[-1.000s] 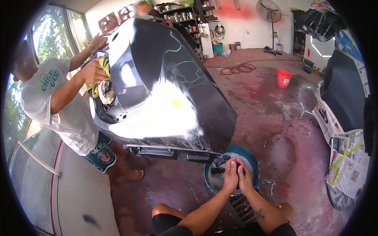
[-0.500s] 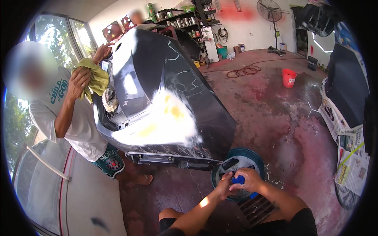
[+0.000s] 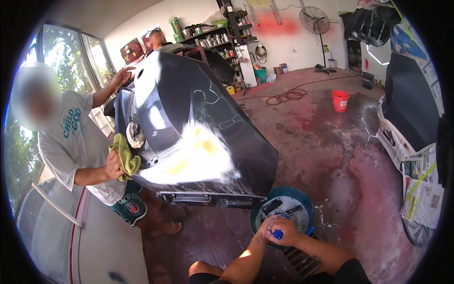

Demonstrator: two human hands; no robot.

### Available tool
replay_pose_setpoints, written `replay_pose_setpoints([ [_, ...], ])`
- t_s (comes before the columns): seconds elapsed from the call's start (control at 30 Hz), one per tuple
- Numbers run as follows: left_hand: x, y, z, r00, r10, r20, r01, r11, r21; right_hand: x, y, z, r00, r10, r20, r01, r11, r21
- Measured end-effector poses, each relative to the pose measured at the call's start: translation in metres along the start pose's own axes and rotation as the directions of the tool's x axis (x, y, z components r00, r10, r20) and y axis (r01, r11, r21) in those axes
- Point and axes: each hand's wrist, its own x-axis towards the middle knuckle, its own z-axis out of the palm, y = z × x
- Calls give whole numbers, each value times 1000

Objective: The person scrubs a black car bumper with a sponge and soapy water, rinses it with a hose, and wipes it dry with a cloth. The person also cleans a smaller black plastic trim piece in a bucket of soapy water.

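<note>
From the head view, our left hand (image 3: 267, 227) and right hand (image 3: 288, 233) press together at five o'clock, their grip clamped on a blue wad (image 3: 278, 234), cloth or sponge, over a sudsy teal basin (image 3: 310, 207). Slick suds could cost us that hold; a careless swing leftward could knock the dark car panel (image 3: 253, 154). Red-stained floor (image 3: 312, 146) spreads around, with a red bucket (image 3: 339, 101) at two, a pedestal fan (image 3: 314, 20) at one and a co-worker (image 3: 71, 137) at nine.
</note>
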Motion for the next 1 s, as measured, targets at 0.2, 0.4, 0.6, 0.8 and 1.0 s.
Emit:
replay_pose_setpoints([
  [0.2, 7, -33, 97, 937, 72, -342, -120, 986, -119, -46, 40, 8, 471, 751, -462, -417, 651, 634],
  [0.4, 1, -23, 93, 824, 353, -442, -405, 914, -26, -30, 55, 32, 38, 932, -360, -95, 362, 927],
  [0.6, -26, -54, 158, 563, 715, -415, -466, 689, 555, -63, 75, 29, -118, 964, -238, -86, 229, 970],
  [0.8, -43, -64, 216, 364, 791, 491, -454, -310, 836, -122, 154, 27, 282, 927, 247, -60, -240, 969],
  [1.0, -88, -26, 263, 332, 515, 790, -432, -662, 613, -26, 109, -2, 445, 738, 507, -485, -277, 829],
])
